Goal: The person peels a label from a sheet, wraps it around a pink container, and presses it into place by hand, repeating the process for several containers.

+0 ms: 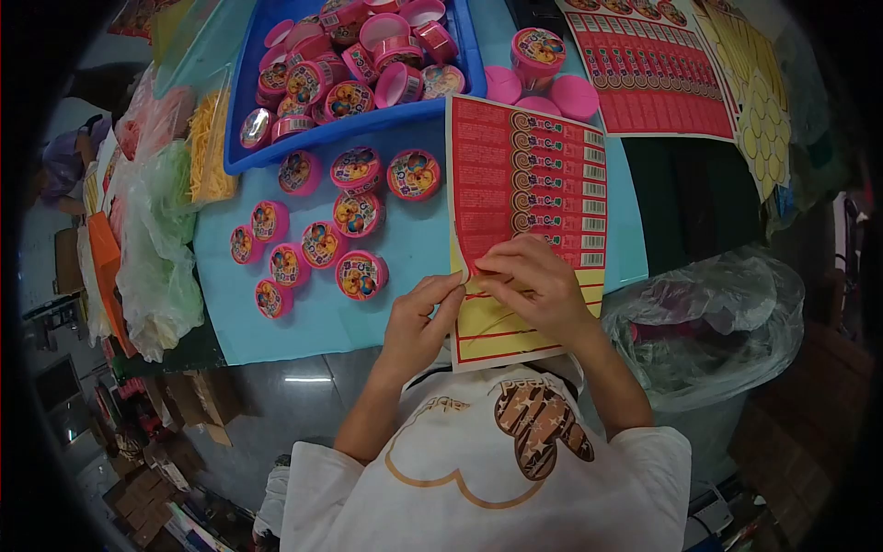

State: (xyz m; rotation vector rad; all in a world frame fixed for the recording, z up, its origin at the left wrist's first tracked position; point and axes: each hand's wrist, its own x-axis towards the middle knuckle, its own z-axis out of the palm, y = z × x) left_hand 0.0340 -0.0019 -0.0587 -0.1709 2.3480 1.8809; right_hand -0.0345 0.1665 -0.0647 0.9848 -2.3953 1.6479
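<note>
A sheet of red labels [483, 166] lies at the table's front, overhanging the edge toward my body. Its lower part is bare yellow backing with red lines. My left hand [418, 322] pinches the sheet's left edge, thumb and index finger together. Right beside it, my right hand [543, 290] has its fingertips closed on the left end of a red label at the border of the yellow area. The fingers partly hide how far that label is lifted. Several round pink tubs [361, 275] with printed lids stand to the left of the sheet.
A blue tray [354, 124] heaped with pink tubs stands behind. Pink lids [575, 97] and one tub [538, 48] sit beyond the sheet. Another label sheet [648, 74] lies back right. A clear plastic bag [708, 331] hangs at right; plastic bags [156, 248] lie at left.
</note>
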